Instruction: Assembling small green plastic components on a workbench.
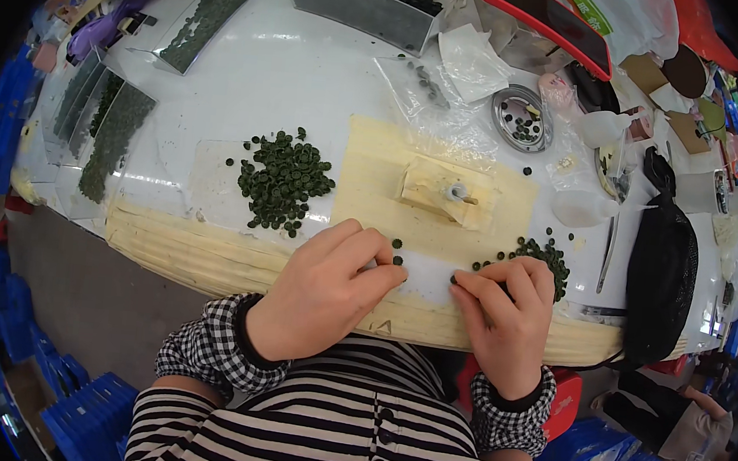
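Left hand (324,288) pinched shut on a dark green disc (395,259) at the desk (312,76) front edge. Right hand (507,308) fingertips closed by the smaller disc heap (538,256); grip contents unclear. Best to lift one disc per pinch, keeping clear of the big pile (284,179).

Glossy white table (312,76), matt green discs (286,179)

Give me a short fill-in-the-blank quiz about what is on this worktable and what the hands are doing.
1. The small discs heaped on the table are dark ____.
2. The person's sleeve cuffs have a ____ pattern.
3. The round metal dish lies toward the person's ____ side.
4. The left hand and right hand both rest on the ____.

Missing words: green; checked; right; table
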{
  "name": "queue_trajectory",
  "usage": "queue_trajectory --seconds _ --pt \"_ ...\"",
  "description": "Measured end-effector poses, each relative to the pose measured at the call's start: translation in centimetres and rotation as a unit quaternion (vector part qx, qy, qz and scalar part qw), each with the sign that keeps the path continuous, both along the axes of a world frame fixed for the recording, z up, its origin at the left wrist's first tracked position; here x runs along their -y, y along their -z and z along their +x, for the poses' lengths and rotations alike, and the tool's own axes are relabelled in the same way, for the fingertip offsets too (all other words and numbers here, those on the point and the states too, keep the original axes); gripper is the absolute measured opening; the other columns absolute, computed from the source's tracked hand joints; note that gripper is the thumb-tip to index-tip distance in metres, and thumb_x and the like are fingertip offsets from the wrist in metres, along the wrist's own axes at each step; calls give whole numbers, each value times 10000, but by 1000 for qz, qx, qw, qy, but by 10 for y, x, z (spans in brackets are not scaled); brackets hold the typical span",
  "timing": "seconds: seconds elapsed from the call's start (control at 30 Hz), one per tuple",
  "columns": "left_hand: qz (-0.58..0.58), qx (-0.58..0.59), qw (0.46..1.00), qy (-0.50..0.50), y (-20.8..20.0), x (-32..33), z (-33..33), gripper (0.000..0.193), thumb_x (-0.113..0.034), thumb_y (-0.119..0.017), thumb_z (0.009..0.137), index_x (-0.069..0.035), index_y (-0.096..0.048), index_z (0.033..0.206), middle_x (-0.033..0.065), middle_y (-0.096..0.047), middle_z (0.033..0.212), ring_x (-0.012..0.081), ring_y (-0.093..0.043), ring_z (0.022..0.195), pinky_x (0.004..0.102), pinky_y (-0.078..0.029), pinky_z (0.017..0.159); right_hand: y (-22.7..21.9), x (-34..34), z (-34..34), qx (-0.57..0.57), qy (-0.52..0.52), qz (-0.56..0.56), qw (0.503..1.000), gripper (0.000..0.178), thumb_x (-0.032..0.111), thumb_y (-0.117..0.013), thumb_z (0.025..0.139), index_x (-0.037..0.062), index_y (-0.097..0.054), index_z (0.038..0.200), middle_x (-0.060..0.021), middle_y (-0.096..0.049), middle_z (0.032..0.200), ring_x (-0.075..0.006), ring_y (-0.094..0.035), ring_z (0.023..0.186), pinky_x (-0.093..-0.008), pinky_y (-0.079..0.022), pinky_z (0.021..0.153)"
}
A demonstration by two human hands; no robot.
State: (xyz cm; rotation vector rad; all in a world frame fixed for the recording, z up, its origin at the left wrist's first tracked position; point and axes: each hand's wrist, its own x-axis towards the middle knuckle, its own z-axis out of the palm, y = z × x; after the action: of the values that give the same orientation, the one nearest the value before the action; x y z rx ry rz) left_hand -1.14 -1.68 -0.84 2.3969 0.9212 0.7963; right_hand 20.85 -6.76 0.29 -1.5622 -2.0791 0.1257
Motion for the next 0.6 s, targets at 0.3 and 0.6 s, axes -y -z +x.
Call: queue_trajectory --seconds 0.3,0.6 --pt "38 23 989 -144 -14 -13 -25 212 56 -737 716 -13 -690 912 80 -562 830 220 -536 725 305 -432 622 6 -5 -11 -30 -12 5 999 190 31 -750 682 69 -646 836 -47 -576 845 -273 -531 878 -392 -428 777" --pt "-5 -45 992 -119 -20 -12 -44 166 16 -743 734 -10 -683 887 76 -561 784 224 -534 709 316 -430 606 7 -7 -16 -99 -31 -43 994 195 24 -747 658 68 -622 801 -58 -552 827 -269 -520 855 -388 -411 753"
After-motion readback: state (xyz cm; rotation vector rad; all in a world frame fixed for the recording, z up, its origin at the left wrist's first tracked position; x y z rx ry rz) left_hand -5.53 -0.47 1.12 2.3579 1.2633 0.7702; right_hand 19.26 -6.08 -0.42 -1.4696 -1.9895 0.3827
